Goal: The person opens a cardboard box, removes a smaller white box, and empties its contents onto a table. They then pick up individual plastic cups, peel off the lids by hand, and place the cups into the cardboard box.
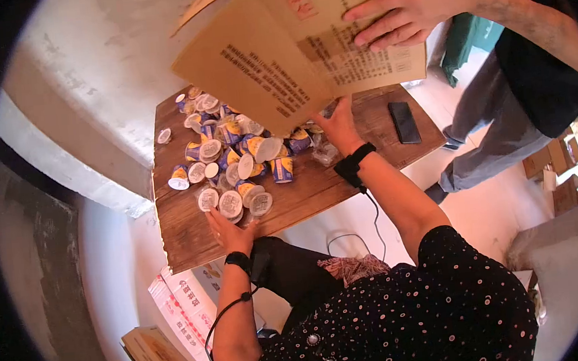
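Note:
A heap of small sealed cups [229, 132] with blue-and-yellow sides and pale lids lies jumbled on the wooden table [199, 245]. At the heap's near edge rests my left hand [233, 234], fingers stretched out against the closest lidded cups [230, 204]. A cardboard box [279, 52] with printed text is tilted above the far side of the heap. My right hand [340, 127] is at its lower edge, thumb showing and fingertips partly hidden by the box. Another person's hand [411, 8] lies spread on the box's upper side.
A dark phone [404, 122] lies on the table's right side. The other person stands at the right in grey trousers [476, 138]. On the floor at left are a white-and-red carton [183, 314] and a brown carton [159, 359]. Cables run from both my wristbands.

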Available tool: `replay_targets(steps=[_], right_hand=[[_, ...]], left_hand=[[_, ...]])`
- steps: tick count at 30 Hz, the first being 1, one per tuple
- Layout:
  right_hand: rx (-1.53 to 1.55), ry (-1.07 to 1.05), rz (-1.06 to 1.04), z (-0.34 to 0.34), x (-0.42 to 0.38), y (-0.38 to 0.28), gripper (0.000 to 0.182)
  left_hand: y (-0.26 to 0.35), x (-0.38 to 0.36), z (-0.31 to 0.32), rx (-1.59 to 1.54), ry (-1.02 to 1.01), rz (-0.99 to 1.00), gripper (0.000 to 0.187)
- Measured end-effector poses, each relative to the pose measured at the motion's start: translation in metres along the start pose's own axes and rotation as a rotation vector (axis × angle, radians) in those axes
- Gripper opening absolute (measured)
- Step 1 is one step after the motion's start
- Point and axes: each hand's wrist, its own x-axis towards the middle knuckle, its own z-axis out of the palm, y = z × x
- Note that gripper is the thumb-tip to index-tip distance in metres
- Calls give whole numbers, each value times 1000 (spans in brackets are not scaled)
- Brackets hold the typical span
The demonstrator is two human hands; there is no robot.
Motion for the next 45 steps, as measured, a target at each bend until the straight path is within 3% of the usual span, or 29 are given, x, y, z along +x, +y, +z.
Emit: replay_targets(steps=[6,8,12,15,16,18,19,21,22,25,27,28,29,31,33,35,37,38,40,41,42,43,44,45], right_hand=[[105,143,-151,15,18,-28,75],[252,28,28,13,35,-48,80],[141,118,-21,22,73,-71,81],[529,355,-85,30,86,-91,57],[532,357,-94,28,93,-92,57],[717,316,394,19,107,-91,31],[720,325,382,21,104,-88,31],[465,270,10,28,94,-79,13],[40,118,-205,18,96,-84,14],[543,-38,-32,3,57,-123,18],[99,-126,-284,4,53,-96,21],[-532,-226,-513,-15,41,-117,25],[-525,-244,-539,-20,31,-143,25],[588,-230,-35,-26,17,-187,30],[694,-291,-41,-35,12,-216,32],[793,-333,-43,-42,7,-230,34],[950,-400,90,-44,-4,-237,36],[1041,-464,135,-43,-11,-236,36],[905,-451,178,-47,-37,-251,31],[734,-466,76,-47,-47,-249,26],[282,-435,-441,-47,-54,-239,25],[950,-600,205,-44,-79,-291,26],[1043,-754,211,-39,-89,-302,30],[1013,-780,181,-30,-102,-314,36]], left_hand=[[1,-9,-14,-21,51,25,116],[-5,-12,-16,-67,82,58,115],[-4,-16,-29,-105,173,107,113],[0,-23,-43,-145,219,97,109],[1,-25,-47,-178,238,123,107],[-3,-28,-50,-208,293,183,100],[-3,-29,-52,-213,298,196,100],[-2,-32,-57,-276,318,170,96],[-2,-33,-59,-296,350,188,91],[-3,-37,-68,-308,401,227,84],[8,-44,-82,-356,409,208,79],[13,-45,-89,-404,406,202,74],[14,-45,-94,-412,428,180,74],[15,-44,-104,-533,389,231,71],[23,-51,-114,-597,431,221,69],[31,-55,-124,-883,334,274,67],[40,-65,-139,-897,317,247,64],[40,-68,-144,-1016,182,284,62],[42,-87,-159,-1218,-38,293,57],[48,-99,-173,-1311,-118,267,57],[49,-114,-185,-1330,-178,314,61],[50,-123,-193,-1448,-188,329,62],[45,-136,-198,-1571,-200,358,62],[34,-151,-208,-1578,-136,288,62]])
